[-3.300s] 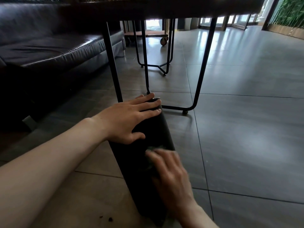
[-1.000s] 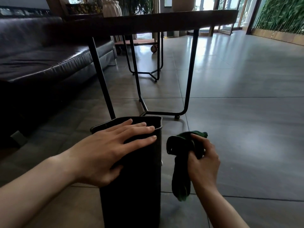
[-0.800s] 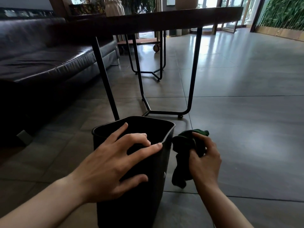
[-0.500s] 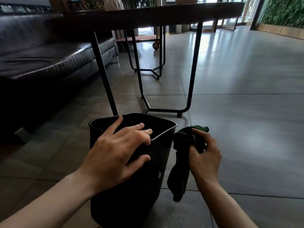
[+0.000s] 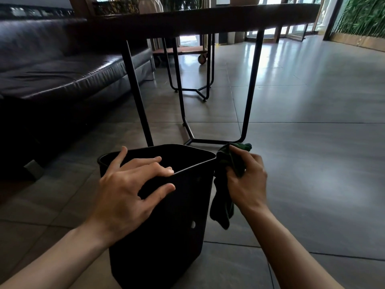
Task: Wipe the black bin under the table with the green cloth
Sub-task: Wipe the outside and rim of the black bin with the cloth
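The black bin [image 5: 166, 232] stands upright on the tiled floor in front of the table, its open top facing up. My left hand [image 5: 129, 190] grips its near rim, fingers curled over the edge and thumb on the outer wall. My right hand [image 5: 248, 182] is just right of the bin, closed on the bunched green cloth [image 5: 224, 197], which hangs down beside the bin's right wall. Whether the cloth touches the bin is unclear.
A dark table [image 5: 208, 19] on thin black metal legs [image 5: 249, 97] stands just beyond the bin. A dark leather sofa [image 5: 62, 65] fills the left side. A second metal frame and a wheeled trolley [image 5: 200, 57] sit farther back. Grey tiled floor [image 5: 312, 142] stretches to the right.
The bin went from lying tilted under my hands to standing upright. My left hand shifted from lying flat over the opening to gripping the rim. My right hand lifted the cloth off the bin's side.
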Tool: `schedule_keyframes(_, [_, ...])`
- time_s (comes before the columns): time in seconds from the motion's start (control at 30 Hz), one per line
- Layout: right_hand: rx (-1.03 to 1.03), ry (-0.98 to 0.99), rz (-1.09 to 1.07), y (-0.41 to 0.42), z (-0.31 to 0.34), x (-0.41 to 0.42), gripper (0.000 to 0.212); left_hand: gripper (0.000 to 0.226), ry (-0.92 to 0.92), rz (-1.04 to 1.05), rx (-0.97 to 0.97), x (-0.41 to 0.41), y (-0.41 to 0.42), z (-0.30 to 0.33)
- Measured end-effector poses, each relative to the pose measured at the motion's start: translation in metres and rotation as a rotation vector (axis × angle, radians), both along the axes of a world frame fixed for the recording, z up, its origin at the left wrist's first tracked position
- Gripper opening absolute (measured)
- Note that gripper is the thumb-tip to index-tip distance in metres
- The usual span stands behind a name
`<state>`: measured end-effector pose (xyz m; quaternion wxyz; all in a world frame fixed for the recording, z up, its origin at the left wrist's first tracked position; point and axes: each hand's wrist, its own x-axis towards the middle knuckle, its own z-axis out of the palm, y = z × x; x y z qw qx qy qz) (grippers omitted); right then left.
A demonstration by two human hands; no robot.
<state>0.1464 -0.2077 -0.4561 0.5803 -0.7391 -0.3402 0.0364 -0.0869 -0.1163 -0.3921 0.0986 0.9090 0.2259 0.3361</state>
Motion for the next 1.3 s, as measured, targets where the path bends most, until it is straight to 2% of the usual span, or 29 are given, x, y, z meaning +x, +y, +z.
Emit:
schedule_keyframes(0.13, [-0.164, -0.174, 0.195, 0.008, 0.004, 0.002, 0.063, 0.021, -0.068, -0.075, -0.026, -0.001, 0.000, -0.004])
schedule_keyframes(0.27, [-0.310, -0.472, 0.289, 0.005, 0.007, 0.011, 0.035, 0.018, -0.088, -0.117, -0.019, -0.002, 0.002, -0.005])
schedule_keyframes(0.37, [-0.334, -0.504, 0.322, -0.001, 0.011, 0.018, 0.022, 0.017, -0.081, -0.156, 0.007, -0.004, 0.007, -0.004])
schedule_keyframes(0.57, [-0.370, -0.520, 0.339, -0.016, 0.027, 0.025, 0.017, 0.016, -0.070, -0.249, 0.094, -0.006, 0.018, -0.006])
schedule_keyframes(0.73, [-0.375, -0.616, 0.319, -0.020, 0.057, 0.028, 0.013, 0.018, -0.133, -0.187, 0.021, -0.008, 0.028, -0.014])
schedule_keyframes(0.87, [-0.418, -0.615, 0.304, -0.021, 0.064, 0.024, 0.011, 0.022, -0.145, -0.129, -0.027, -0.005, 0.024, -0.020])
schedule_keyframes(0.97, [-0.401, -0.616, 0.260, -0.019, 0.062, 0.019, 0.012, 0.024, -0.040, -0.095, 0.101, -0.001, 0.028, -0.018])
schedule_keyframes(1.1, [-0.413, -0.666, 0.224, -0.010, 0.061, 0.007, 0.015, 0.061, 0.240, -0.116, 0.291, 0.016, 0.023, -0.020])
schedule_keyframes(1.2, [-0.424, -0.696, 0.214, -0.005, 0.059, 0.001, 0.017, 0.078, 0.352, -0.107, 0.293, 0.027, 0.016, -0.028])
schedule_keyframes(1.3, [-0.336, -0.653, 0.197, -0.004, 0.054, 0.000, 0.019, 0.080, 0.377, -0.085, 0.300, 0.028, 0.019, -0.032])
